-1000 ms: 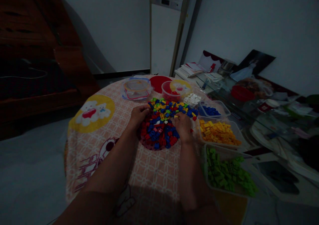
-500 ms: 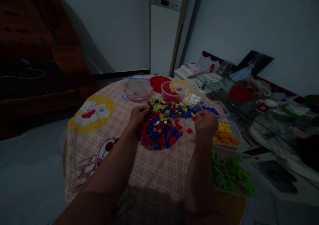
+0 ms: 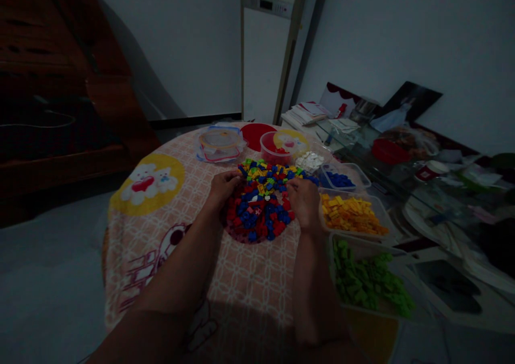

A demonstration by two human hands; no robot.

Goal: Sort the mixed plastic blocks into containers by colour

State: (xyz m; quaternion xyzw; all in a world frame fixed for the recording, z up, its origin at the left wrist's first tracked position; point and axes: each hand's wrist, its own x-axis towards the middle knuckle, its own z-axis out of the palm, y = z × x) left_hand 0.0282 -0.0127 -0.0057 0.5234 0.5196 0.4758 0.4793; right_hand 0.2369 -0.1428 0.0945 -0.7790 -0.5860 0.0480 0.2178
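Observation:
A heap of small toy building blocks, mixed red, blue, yellow and green, lies on the patterned tablecloth. My left hand rests at the heap's left edge, thumb and fingers drawn together. My right hand is at the heap's right edge with its fingertips pinched among the blocks. The dim light hides what either hand holds. To the right of my right hand stand a tub of yellow blocks, a tub of blue blocks and a tub of green blocks.
Behind the heap are a round tub with red blocks, white blocks, a red disc and stacked container lids. A cluttered glass table adjoins on the right. A wooden bench stands at the left.
My right hand has moved left from beside the yellow tub to the heap, uncovering more of the yellow, blue and green tubs. My left hand has stayed in place.

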